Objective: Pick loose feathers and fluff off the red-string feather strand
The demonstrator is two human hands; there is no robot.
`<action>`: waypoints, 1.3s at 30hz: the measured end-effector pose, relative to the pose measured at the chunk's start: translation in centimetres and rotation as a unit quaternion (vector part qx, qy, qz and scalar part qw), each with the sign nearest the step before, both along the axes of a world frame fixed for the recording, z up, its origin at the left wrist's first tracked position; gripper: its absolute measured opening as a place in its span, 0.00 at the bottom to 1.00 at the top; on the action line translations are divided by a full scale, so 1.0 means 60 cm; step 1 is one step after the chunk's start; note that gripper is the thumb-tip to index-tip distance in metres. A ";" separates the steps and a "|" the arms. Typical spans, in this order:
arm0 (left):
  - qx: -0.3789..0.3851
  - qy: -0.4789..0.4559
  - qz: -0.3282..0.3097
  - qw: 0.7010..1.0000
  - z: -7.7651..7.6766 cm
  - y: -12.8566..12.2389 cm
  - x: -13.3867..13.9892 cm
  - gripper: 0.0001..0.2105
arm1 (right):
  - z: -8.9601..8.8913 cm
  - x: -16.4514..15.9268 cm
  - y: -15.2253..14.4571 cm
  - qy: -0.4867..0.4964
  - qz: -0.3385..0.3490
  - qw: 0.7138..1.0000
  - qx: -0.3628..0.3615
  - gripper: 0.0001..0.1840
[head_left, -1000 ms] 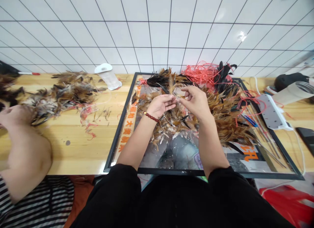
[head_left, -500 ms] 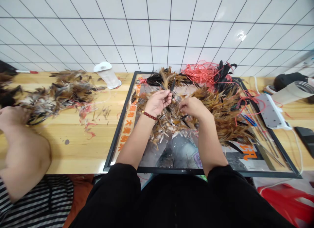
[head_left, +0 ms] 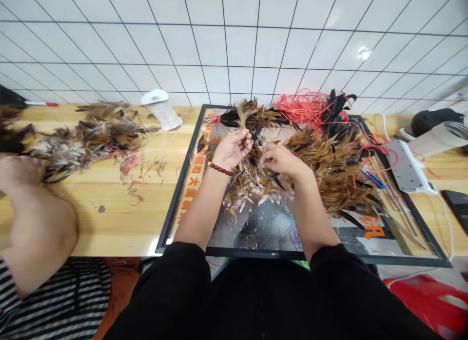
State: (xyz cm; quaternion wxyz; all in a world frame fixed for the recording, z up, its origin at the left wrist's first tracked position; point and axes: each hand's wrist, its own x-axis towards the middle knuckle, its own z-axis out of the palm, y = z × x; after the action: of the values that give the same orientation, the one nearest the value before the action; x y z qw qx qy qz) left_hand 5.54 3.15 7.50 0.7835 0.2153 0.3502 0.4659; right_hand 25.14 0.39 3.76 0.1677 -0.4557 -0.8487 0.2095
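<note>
My left hand [head_left: 232, 149], with a dark red bead bracelet [head_left: 221, 170] at the wrist, pinches a tan feather [head_left: 243, 114] that stands upright above the fingertips. Close by on the right, my right hand [head_left: 281, 159] hovers over the pile with its thumb and fingers drawn together; whatever may be between them is too small to make out. Loose brown and whitish feathers [head_left: 252, 188] lie under both hands. A bigger heap of brown feathers [head_left: 325, 159] spreads to the right. Behind my left hand lies a bundle of black and brown feathers [head_left: 234, 116], bound with pink at its left end.
A black-framed board [head_left: 179, 184] lies under the feathers. Pink plastic string [head_left: 302, 110] is heaped at the back. Right of it are a blue pen [head_left: 374, 179], a power strip [head_left: 409, 167] and a phone [head_left: 457, 208]. On the left stand a white spool [head_left: 164, 113] and a co-worker's arm [head_left: 40, 213].
My right hand has moved slightly left, closer to my left hand. The left hand still pinches the feather, a little further left. The whole view has shifted slightly.
</note>
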 end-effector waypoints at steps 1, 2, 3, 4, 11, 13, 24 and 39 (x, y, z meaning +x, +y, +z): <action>0.001 -0.004 0.004 1.000 0.000 0.001 -0.001 0.05 | -0.002 0.000 0.000 0.005 0.005 1.000 0.003 0.15; 0.002 -0.007 0.007 1.000 -0.001 0.002 -0.003 0.05 | -0.006 0.000 0.001 0.003 0.011 1.000 -0.002 0.18; 0.004 -0.011 0.010 1.000 -0.001 0.004 -0.005 0.05 | -0.010 -0.002 0.002 -0.007 0.016 1.000 -0.016 0.21; 0.004 -0.015 0.014 1.000 -0.001 0.005 -0.007 0.05 | -0.015 -0.004 0.003 -0.023 0.017 0.999 -0.035 0.23; -0.009 -0.035 0.045 0.998 0.004 0.014 -0.021 0.05 | -0.004 -0.018 -0.001 0.071 -0.026 0.997 -0.020 0.09; -0.008 -0.034 0.044 0.998 0.003 0.014 -0.020 0.05 | 0.011 -0.020 -0.006 0.200 -0.097 0.975 0.005 0.06; 0.044 0.022 0.029 0.998 0.008 0.004 -0.015 0.06 | 0.018 -0.030 -0.009 0.304 -0.224 0.925 -0.041 0.07; 0.054 0.020 0.071 0.996 0.009 0.010 -0.020 0.06 | -0.029 -0.087 -0.005 -0.021 -0.123 0.974 0.191 0.15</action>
State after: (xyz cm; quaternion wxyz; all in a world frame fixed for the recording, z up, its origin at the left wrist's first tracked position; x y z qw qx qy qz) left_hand 4.35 3.74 8.02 0.7283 0.2409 0.3551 0.5343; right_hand 19.89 0.08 2.04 0.2586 -0.5205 -0.8137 0.0114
